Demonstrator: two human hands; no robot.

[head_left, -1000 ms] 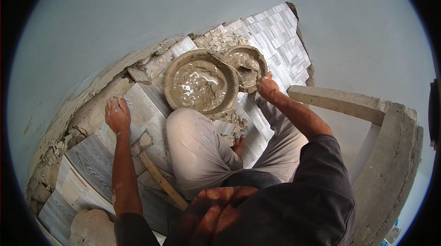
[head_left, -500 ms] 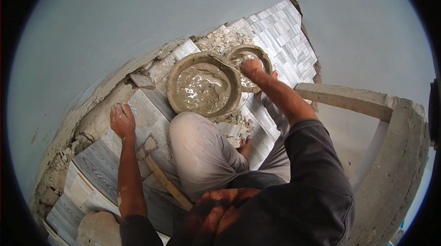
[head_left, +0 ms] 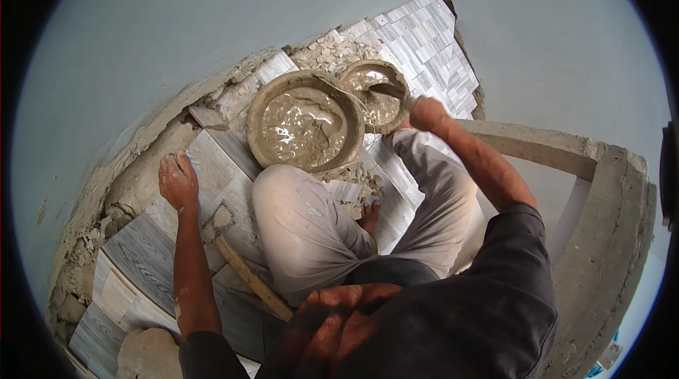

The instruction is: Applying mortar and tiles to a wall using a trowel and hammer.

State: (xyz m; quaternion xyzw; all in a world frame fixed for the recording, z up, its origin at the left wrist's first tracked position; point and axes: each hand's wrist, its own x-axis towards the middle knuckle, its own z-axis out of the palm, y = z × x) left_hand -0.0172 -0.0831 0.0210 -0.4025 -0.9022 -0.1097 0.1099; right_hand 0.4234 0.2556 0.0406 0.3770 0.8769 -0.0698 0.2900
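My right hand (head_left: pixel 428 114) is closed round the handle of a trowel (head_left: pixel 386 89). Its dark, mortar-smeared blade reaches over the smaller round tub (head_left: pixel 402 76), which contains wet grey mortar (head_left: pixel 380 109). Beside it, closer to me, stands a larger tub (head_left: pixel 256 124) of wet mortar with a glossy, uneven surface (head_left: pixel 303 129). Over on the left, my left hand (head_left: pixel 178 182) is held above the tiles by the broken wall edge. Its fingers are curled together and dusted with mortar; whatever they may hold is too hidden to name.
Rubble (head_left: pixel 327 52) lies along the broken base of the wall (head_left: pixel 177 18). Wood-look tiles (head_left: pixel 145 255) and a hammer-like tool with a wooden handle (head_left: pixel 251 276) are at my left. Mosaic-pattern flooring (head_left: pixel 424 36) lies beyond the tubs. A concrete ledge (head_left: pixel 601 266) curves along my right.
My right hand has come out of the smaller tub and moved right, bringing the trowel blade into sight. My left hand has shifted slightly, its fingers more curled. The whole view has moved a little.
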